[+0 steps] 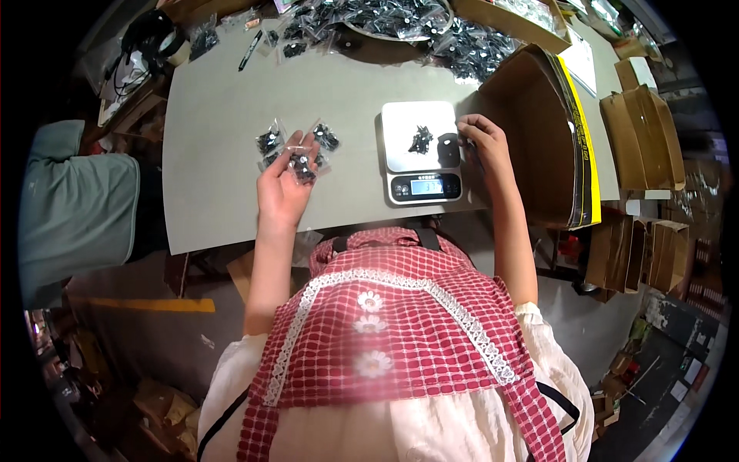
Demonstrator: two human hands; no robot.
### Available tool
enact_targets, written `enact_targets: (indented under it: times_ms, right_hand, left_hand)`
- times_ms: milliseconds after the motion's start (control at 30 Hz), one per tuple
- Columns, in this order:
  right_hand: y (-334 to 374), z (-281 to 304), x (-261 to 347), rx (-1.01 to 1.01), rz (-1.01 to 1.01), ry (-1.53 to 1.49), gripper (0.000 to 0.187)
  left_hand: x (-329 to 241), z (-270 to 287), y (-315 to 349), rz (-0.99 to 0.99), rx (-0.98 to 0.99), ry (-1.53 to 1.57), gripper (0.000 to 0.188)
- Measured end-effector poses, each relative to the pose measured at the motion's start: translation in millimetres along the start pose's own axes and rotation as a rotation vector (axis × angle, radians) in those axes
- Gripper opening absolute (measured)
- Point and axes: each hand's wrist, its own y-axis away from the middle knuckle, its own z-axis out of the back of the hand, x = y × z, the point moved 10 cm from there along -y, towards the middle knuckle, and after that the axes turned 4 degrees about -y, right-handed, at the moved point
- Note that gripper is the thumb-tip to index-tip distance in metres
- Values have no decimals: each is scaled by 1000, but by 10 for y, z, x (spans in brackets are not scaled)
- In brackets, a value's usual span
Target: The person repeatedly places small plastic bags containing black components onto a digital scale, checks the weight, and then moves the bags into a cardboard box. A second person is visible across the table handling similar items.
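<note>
The left hand [286,186] is turned palm up and loosely cupped, holding a small clear bag [302,167] of dark pieces across its fingers. Just beyond its fingertips, one on either side, lie two more filled bags: the left-hand packet [270,142] and the right-hand packet [326,136], both on the worktop [219,173].

The right hand [483,140] is bent at the right edge of the white scale [396,159], thumb and fingertips drawn close together. They meet the edge of a dark rounded item [447,150] on the pan; I cannot tell whether they grip it or only touch it. A loose heap of black pieces [420,140] sits to the left of that hand, also on the pan, and the display [427,187] below it is lit.

To the right of the right hand stands an open cardboard box [527,135]; well beyond both hands is a big spread of filled bags [477,46].

The step in hand looks like weighing small parts. From here, I judge that the next move calls for the right fingertips to lift clear of the pan so the reading can settle, with the left hand keeping its bag level and apart from the scale
</note>
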Motion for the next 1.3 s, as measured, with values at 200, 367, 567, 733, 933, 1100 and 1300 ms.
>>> enact_targets:
  times_ms: [200, 367, 567, 733, 933, 1100, 1300]
  right_hand:
    - [-14, -179, -17, 64, 16, 20, 14]
    - [-67, -316, 24, 86, 53, 125, 20]
    - [-84, -468, 184, 21, 266, 827, 47]
    - [90, -791, 236, 37, 337, 1208, 55]
    - [40, -586, 160, -28, 336, 1110, 42]
    - [21, 59, 11, -85, 117, 270, 31]
    - [149, 551, -372, -42, -83, -508, 23]
  left_hand:
    - [84, 37, 1, 16, -20, -30, 43]
    - [129, -75, -3, 31, -20, -66, 44]
    - [173, -166, -79, 19, 55, -146, 45]
    - [252, -397, -154, -94, -15, -201, 46]
    - [580, -1268, -151, -77, 145, -266, 48]
    - [823, -1661, -156, -63, 309, -567, 55]
    - [643, -1098, -354, -119, 77, -657, 42]
